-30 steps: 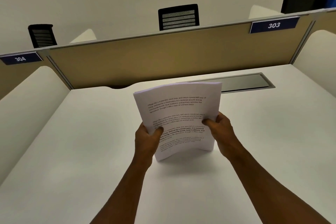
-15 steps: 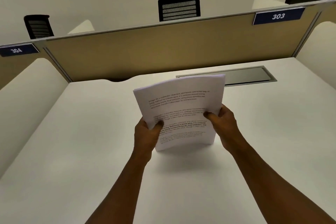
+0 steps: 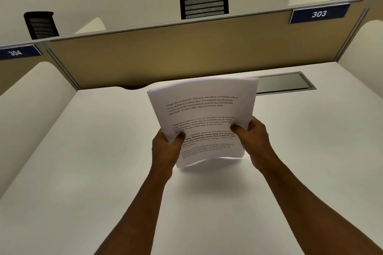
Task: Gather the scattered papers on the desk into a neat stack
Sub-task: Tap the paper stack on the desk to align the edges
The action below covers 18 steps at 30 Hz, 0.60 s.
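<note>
Desk, white, bounded at its far edge by a tan partition bearing label 304 at the left end and label 303 at the right. Left hand clasps the left edge of the paper stack, thumb across the printed face. The stack stands nearly upright above the middle of the desk, slightly bowed, its lower edge raised off the surface with a shadow beneath. Right hand clasps the right edge likewise, thumb on the front. A grey cable flap lies flush near the far right edge, partly behind the sheets.
</note>
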Available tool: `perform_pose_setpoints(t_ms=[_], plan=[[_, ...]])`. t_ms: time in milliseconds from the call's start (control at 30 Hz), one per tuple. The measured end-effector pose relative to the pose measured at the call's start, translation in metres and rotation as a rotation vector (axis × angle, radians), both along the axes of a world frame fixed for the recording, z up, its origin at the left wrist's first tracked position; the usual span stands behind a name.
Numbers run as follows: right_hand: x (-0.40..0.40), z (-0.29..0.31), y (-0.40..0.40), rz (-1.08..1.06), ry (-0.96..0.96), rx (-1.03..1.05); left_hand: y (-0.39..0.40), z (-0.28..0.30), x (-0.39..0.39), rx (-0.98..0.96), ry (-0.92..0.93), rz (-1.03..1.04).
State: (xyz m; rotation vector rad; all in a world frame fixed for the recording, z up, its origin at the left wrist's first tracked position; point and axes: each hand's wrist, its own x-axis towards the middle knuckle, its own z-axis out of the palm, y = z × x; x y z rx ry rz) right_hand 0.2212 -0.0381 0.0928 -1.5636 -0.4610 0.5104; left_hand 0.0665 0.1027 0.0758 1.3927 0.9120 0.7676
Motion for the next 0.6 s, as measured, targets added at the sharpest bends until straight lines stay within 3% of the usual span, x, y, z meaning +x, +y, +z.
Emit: perform_pose_setpoints(t_ms=[600], plan=[[-0.007,0.005,0.006,-0.140,-0.002,0.055,-0.005,0.016,0.006,0.087,-0.034,0.044]])
